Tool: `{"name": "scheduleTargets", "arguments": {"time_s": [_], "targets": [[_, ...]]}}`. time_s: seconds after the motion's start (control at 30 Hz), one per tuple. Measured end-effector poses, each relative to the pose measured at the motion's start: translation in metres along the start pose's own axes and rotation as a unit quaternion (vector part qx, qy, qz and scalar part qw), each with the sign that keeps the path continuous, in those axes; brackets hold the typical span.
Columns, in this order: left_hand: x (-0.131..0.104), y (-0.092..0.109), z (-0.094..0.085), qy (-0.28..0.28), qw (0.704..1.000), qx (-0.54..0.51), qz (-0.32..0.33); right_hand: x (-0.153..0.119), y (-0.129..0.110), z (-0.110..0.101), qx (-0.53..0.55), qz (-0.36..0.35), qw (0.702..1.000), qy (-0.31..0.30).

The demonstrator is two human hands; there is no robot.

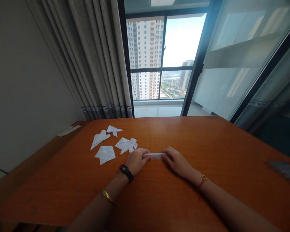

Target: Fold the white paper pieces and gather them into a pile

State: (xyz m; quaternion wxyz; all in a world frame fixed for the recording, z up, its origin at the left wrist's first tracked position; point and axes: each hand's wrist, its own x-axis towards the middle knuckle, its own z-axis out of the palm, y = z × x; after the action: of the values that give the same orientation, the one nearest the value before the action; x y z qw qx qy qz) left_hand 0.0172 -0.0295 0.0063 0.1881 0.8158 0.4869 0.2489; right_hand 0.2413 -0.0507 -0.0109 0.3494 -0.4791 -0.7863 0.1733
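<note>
Between my two hands is a narrow white piece of folded paper (pixel 156 156), held just over the wooden table (pixel 183 199). My left hand (pixel 137 160) pinches its left end, and my right hand (pixel 177 161) grips the right end with thumb and fingers. The paper's ends are hidden under my fingers. Just left of my left hand lie several folded white paper shapes, among them a fish-like one (pixel 122 145) and a flat one with pointed corners (pixel 105 154).
Farther back on the left are two more paper foldings, a long one (pixel 100 139) and a smaller one (pixel 114 130). A pale strip (pixel 69 130) lies on a ledge by the wall. A blurred patch (pixel 285 170) covers something at the right edge. Behind the table hang grey curtains (pixel 96 58) beside a glass door.
</note>
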Motion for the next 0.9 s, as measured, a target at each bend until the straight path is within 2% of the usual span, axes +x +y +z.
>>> {"name": "scheduleTargets", "arguments": {"time_s": [0.13,0.2,0.27,0.4,0.53,0.7,0.9], "targets": [[0.0,0.0,-0.003,0.109,0.993,-0.026,-0.023,0.001,0.004,-0.002,-0.004,0.004,0.996,0.087],[0.001,-0.001,-0.003,0.132,0.99,-0.032,-0.031,0.002,0.006,-0.002,-0.007,0.007,0.997,0.082],[0.001,-0.003,-0.002,0.122,0.991,-0.043,-0.023,0.002,0.006,-0.003,-0.006,0.007,0.998,0.058],[0.0,-0.001,0.0,0.066,0.995,-0.072,0.017,0.001,0.002,-0.004,-0.004,-0.004,0.999,0.036],[0.001,0.003,0.0,0.022,0.997,-0.077,0.004,0.0,-0.003,-0.004,-0.02,-0.007,1.0,-0.015],[0.004,-0.001,0.001,-0.036,0.998,-0.044,0.007,-0.001,-0.004,-0.004,-0.014,0.012,0.999,-0.031],[0.003,-0.002,0.003,-0.032,0.999,-0.006,0.027,-0.001,-0.004,-0.005,-0.045,-0.002,0.998,-0.046]]}}
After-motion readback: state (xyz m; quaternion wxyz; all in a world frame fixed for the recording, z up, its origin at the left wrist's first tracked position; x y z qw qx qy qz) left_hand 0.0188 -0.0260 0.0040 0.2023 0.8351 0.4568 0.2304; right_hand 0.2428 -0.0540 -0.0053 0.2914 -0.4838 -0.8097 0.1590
